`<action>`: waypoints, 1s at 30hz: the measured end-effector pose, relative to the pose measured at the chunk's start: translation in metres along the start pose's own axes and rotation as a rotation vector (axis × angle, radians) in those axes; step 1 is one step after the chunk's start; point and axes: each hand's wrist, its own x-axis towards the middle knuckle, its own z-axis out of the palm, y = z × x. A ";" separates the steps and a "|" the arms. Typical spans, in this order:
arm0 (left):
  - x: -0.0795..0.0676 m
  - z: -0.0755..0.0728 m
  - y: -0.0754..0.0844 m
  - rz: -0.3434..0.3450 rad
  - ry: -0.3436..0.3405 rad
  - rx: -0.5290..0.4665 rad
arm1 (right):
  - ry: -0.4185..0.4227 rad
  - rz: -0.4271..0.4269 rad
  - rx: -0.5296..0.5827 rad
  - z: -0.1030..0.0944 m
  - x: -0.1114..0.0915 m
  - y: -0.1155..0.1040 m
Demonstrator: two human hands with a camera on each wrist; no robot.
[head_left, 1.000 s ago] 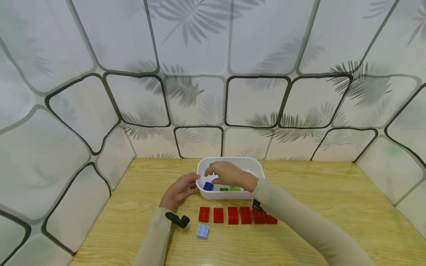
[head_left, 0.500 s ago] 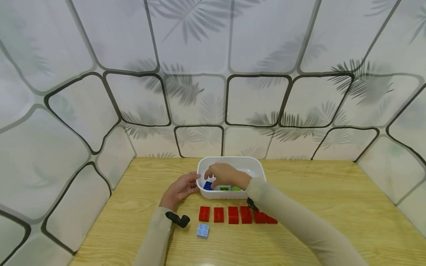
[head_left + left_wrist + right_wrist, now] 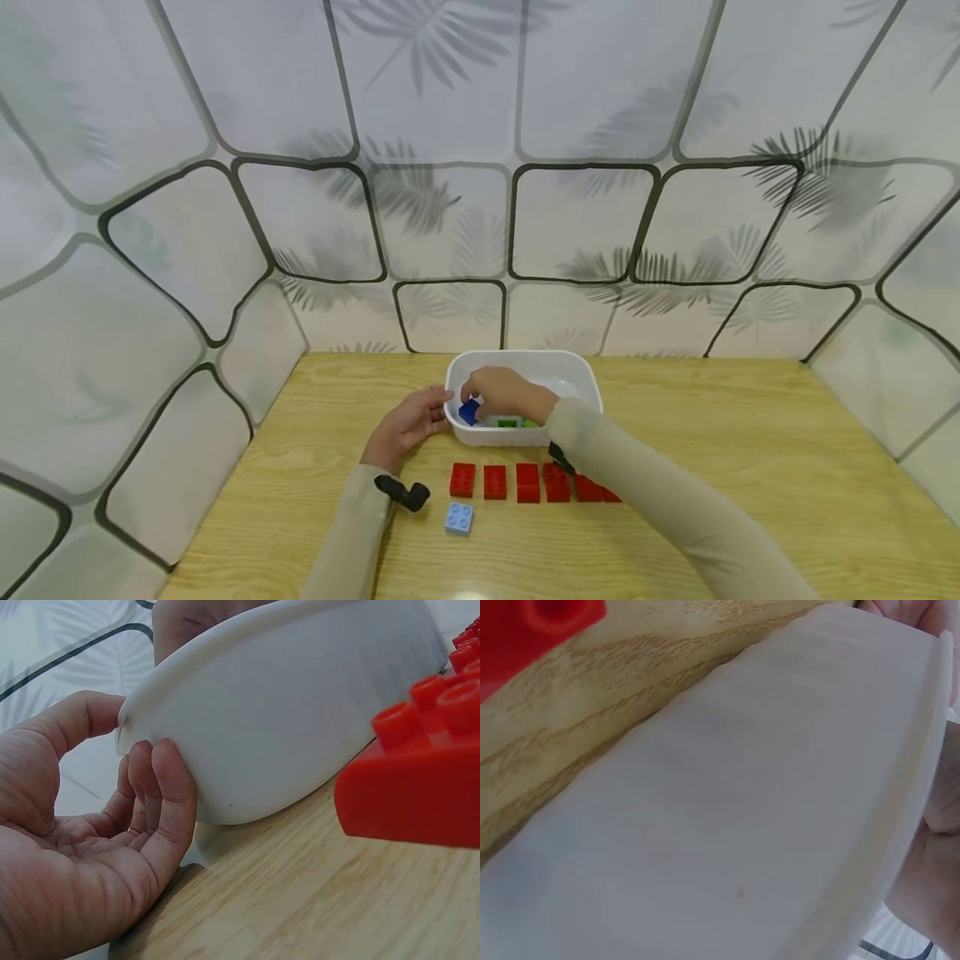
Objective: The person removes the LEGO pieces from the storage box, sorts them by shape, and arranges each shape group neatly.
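Observation:
My right hand (image 3: pixel 508 393) reaches into a white plastic bin (image 3: pixel 573 375) and pinches a dark blue toy brick (image 3: pixel 468 412), which sits tilted near the bin's left end. My left hand (image 3: pixel 408 427) holds that end of the bin; in the left wrist view its thumb is at the rim and its curled fingers lie against the outer wall. A green brick (image 3: pixel 507 423) is partly visible on the bin floor beside the right hand. The bin wall hides most of the right hand in the right wrist view.
In front of the bin, several red bricks (image 3: pixel 495 482) stand in a row on the wooden table (image 3: pixel 300 517), the rightmost partly behind my right sleeve. Nearer to me lies a light blue brick (image 3: pixel 459 518). A patterned wall (image 3: pixel 450 225) rises behind the table.
My right hand has lowered onto the dark blue brick and taken hold of it, and the brick has tipped. The left hand has stayed at the bin's end.

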 end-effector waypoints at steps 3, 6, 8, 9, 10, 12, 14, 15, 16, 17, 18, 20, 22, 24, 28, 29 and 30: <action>0.000 0.001 0.001 -0.004 0.007 -0.003 | 0.005 0.015 -0.010 0.001 0.001 0.001; 0.001 0.001 0.001 -0.005 0.011 -0.005 | 0.005 0.027 0.000 0.002 0.003 0.001; 0.001 0.000 0.001 -0.005 0.015 -0.012 | 0.002 0.030 0.005 0.003 0.004 0.001; 0.001 0.000 0.001 -0.005 0.016 -0.013 | 0.000 0.030 0.005 0.003 0.004 0.001; 0.001 0.000 0.001 -0.003 0.014 -0.011 | -0.001 0.031 0.004 0.003 0.004 0.001; 0.001 0.000 0.000 0.000 0.014 -0.010 | -0.004 0.036 -0.001 0.002 0.004 0.000; 0.001 0.000 0.000 0.001 0.012 -0.003 | -0.004 0.047 -0.004 0.000 0.003 0.000; 0.001 -0.001 0.000 0.003 0.009 0.002 | -0.004 0.052 -0.002 0.000 0.003 0.000; 0.001 -0.001 -0.001 0.004 0.010 0.004 | -0.005 0.058 -0.001 -0.001 0.003 0.000; 0.002 -0.001 -0.001 0.002 0.008 0.003 | -0.004 0.064 0.003 -0.001 0.003 0.000; 0.002 -0.001 -0.001 0.000 0.007 0.000 | -0.004 0.070 0.007 -0.002 0.002 0.001; 0.002 -0.001 -0.002 0.000 -0.003 -0.002 | -0.003 0.075 0.014 -0.002 0.002 0.002; 0.002 -0.002 -0.002 -0.001 -0.007 -0.004 | -0.004 0.076 0.019 -0.001 0.002 0.004; 0.002 -0.002 -0.001 -0.001 -0.009 0.001 | -0.003 0.072 0.027 -0.001 0.003 0.005; 0.001 -0.001 0.000 -0.002 -0.002 0.011 | -0.005 0.048 0.035 0.001 0.002 0.008; 0.001 -0.001 0.000 -0.002 -0.002 0.013 | -0.007 0.043 0.035 0.002 0.002 0.008; 0.001 -0.001 0.000 -0.003 0.000 0.011 | -0.010 0.040 0.035 0.002 0.001 0.008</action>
